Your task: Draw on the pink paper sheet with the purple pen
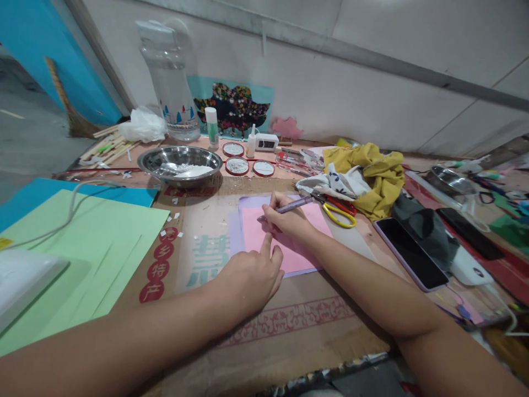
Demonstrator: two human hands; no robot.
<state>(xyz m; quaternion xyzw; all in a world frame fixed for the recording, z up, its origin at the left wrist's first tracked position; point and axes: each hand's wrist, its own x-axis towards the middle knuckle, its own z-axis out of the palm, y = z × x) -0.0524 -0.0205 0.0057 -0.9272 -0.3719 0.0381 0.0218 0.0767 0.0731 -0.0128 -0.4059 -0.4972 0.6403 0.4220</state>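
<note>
Right hand (285,218) is closing narrow on a pen (295,205), tip pointing left over the pink sheet (300,256). Left hand (248,278) is holding nothing, half curled, index finger reaching out onto the same sheet just below the right hand. Pink sheet is lying on a purple sheet (235,234), whose edges are showing on several sides, all on printed cardboard (314,331).

Room: cardboard is showing between the sheets and its near edge, with the left forearm crossing it. Left side, a strip with white scraps is separating the sheets from the green paper (119,248). Upper right is tighter: yellow-handled scissors (339,216) are sitting just beside the sheets, a yellow cloth (380,176) behind them. Phone (411,253) is lying farther right; steel bowl (144,164) is standing beyond the upper left.

Writing: red circles on the cardboard are reading 乡, 特, 产; the top circle is too unclear. Large teal print is sitting partly behind the left hand. Water jug (171,82) is showing "ING LO", partly legible.
</note>
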